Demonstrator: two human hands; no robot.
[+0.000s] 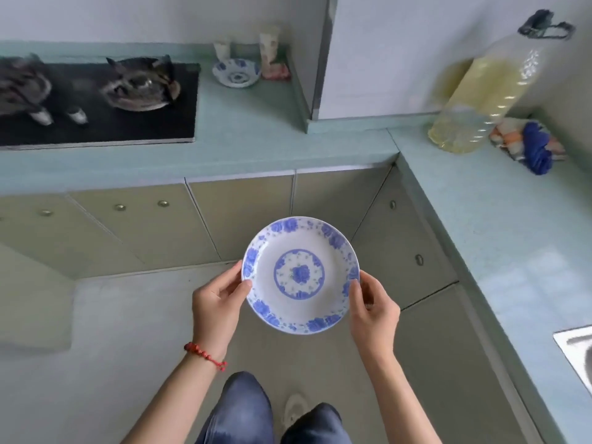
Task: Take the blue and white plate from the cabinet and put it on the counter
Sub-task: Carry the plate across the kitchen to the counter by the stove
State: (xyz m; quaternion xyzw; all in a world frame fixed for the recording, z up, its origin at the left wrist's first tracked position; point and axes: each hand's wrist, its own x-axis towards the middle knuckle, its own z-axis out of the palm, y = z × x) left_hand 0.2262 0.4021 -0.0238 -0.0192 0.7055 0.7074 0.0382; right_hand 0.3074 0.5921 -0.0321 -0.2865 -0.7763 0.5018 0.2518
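The plate point(300, 274) was level and face up in front of the closed cabinet doors point(237, 219), below the bench point(262, 145), each rim side in the grip of the left hand point(217, 302) and right hand point(373, 307).

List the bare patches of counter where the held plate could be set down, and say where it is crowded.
The plate is held by the left hand and right hand. Free patches: the counter between the stove and the wall corner, and the right-hand run between the oil bottle and the sink. Crowded: the back corner around the small bowl, and beside the cloth.
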